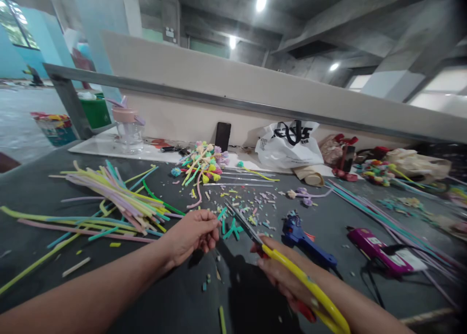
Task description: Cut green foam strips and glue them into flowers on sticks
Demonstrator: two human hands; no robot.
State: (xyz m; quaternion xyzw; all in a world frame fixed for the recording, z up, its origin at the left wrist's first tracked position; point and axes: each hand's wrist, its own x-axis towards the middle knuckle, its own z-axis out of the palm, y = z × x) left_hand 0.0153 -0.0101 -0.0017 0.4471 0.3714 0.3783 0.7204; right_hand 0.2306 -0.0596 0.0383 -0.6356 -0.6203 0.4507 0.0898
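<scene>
My left hand is closed in a pinch on a short teal straw piece over the dark table. My right hand grips yellow-handled scissors; their grey blades point up and left toward the teal piece. Small teal cut pieces lie just under the blades. A long bundle of pastel straws lies to the left of my left hand.
A blue glue gun and a purple one lie to the right. A cluster of straw flowers, a black phone, a white bag and a clear jar stand at the back. Cut scraps litter the middle.
</scene>
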